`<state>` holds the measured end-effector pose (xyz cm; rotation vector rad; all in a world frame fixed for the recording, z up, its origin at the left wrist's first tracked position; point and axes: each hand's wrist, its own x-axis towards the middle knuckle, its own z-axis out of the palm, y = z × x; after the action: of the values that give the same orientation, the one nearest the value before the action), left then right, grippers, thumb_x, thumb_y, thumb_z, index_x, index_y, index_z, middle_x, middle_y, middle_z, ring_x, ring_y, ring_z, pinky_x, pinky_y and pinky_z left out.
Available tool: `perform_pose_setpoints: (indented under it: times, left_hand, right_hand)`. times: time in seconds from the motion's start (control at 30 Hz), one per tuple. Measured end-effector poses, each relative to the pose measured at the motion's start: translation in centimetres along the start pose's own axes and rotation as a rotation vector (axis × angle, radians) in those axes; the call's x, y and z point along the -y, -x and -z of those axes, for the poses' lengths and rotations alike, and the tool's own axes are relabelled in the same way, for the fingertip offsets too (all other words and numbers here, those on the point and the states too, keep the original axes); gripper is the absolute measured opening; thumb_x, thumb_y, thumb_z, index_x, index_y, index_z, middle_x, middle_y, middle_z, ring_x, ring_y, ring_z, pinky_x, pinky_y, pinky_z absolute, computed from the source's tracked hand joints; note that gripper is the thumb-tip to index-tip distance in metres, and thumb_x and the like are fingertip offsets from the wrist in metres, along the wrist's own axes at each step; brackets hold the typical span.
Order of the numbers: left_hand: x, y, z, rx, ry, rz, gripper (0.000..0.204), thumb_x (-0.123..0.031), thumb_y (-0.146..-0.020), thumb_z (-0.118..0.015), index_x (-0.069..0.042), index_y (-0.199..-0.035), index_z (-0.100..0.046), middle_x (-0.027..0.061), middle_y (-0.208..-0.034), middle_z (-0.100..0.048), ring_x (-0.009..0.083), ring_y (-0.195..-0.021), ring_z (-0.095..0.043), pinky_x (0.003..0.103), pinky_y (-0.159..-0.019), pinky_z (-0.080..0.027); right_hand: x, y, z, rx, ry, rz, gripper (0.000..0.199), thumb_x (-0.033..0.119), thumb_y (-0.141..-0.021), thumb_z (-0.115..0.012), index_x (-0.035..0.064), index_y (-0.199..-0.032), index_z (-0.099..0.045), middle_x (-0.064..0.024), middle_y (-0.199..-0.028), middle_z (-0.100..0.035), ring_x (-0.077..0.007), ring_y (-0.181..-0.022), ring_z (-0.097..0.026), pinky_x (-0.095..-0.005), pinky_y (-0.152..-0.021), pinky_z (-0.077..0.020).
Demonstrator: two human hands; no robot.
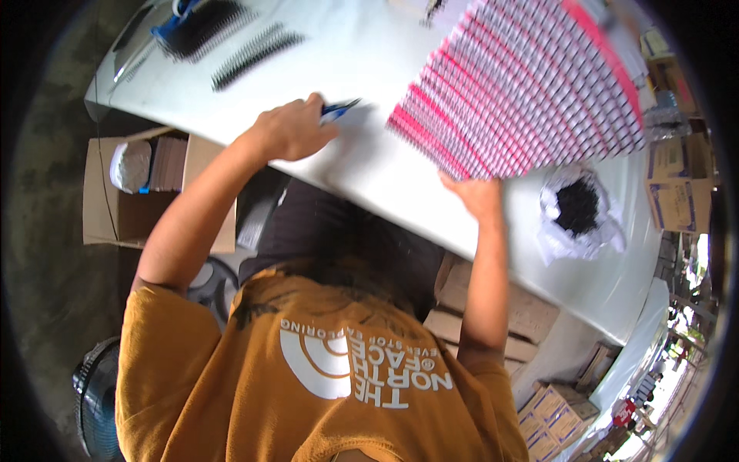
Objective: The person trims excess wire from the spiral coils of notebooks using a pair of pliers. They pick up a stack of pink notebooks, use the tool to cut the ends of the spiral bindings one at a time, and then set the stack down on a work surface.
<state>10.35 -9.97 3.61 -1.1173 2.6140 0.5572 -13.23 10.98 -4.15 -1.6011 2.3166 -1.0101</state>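
My left hand [296, 131] is closed around blue-handled pliers [336, 113] with dark tips pointing right, over the white table [346, 69]. My right hand [479, 195] is at the near edge of a wide, fanned pink-and-white stack [523, 85]. Rows of dark, coil-like lines cross the stack, and I cannot tell exactly what its pieces are. The thumb side of that hand shows at the edge; its other fingers are hidden by the stack. Black wire coils [254, 58] lie at the far left of the table.
A white plastic bag [581, 231] of small black pieces sits right of my right forearm. More black coils [204, 31] lie near a blue object [173, 21]. Below the table's left edge stands an open carton [100, 192]. A fan [98, 393] is lower left; boxes [673, 204] line the right.
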Motion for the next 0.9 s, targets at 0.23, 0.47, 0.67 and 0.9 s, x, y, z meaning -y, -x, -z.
perform_pose_setpoints:
  times: [0.23,0.47,0.67,0.9]
  left_hand:
    - [4.8,-3.3,-2.0,-0.636,-0.282,-0.047,0.042,-0.029,-0.083,-0.058,-0.012,-0.121,-0.050,0.0145,-0.127,-0.044,0.0328,-0.124,-0.035,0.052,-0.104,-0.022]
    - [5.4,-4.8,-0.4,-0.676,-0.157,0.055,0.048,-0.034,-0.087,-0.052,-0.010,-0.128,-0.045,0.0148,-0.132,-0.042,0.0309,-0.129,-0.030,0.051,-0.108,-0.015]
    - [11.0,-7.3,0.4,-0.656,-0.094,0.263,0.051,-0.036,-0.088,-0.051,-0.005,-0.129,-0.045,0.0163,-0.138,-0.037,0.0307,-0.134,-0.024,0.052,-0.109,-0.010]
    - [8.0,-7.2,1.4,-0.536,1.174,-0.081,0.067,-0.050,-0.092,-0.042,-0.001,-0.137,-0.033,0.0190,-0.143,-0.031,0.0343,-0.132,-0.028,0.043,-0.109,-0.021]
  right_hand:
    - [0.5,-0.4,-0.1,0.073,-0.172,-0.030,0.050,0.011,-0.063,-0.079,-0.0005,-0.106,-0.055,-0.0085,-0.099,-0.062,-0.0211,-0.091,-0.058,-0.0355,-0.087,-0.0444]
    - [1.9,-1.2,-1.5,-0.008,-0.171,-0.009,0.059,0.018,-0.061,-0.080,0.0022,-0.112,-0.054,-0.0079,-0.100,-0.062,-0.0224,-0.094,-0.057,-0.0371,-0.092,-0.0411]
    - [4.8,-6.0,-5.6,-0.046,-0.141,-0.078,0.053,0.017,-0.061,-0.079,0.0009,-0.105,-0.055,-0.0129,-0.101,-0.059,-0.0236,-0.091,-0.056,-0.0364,-0.084,-0.0442]
    - [11.2,-14.5,-13.4,-0.410,-0.113,-0.172,0.126,0.018,-0.058,-0.078,-0.0073,-0.136,0.017,-0.0366,-0.130,-0.030,-0.0444,-0.120,-0.039,-0.0421,-0.099,-0.0349]
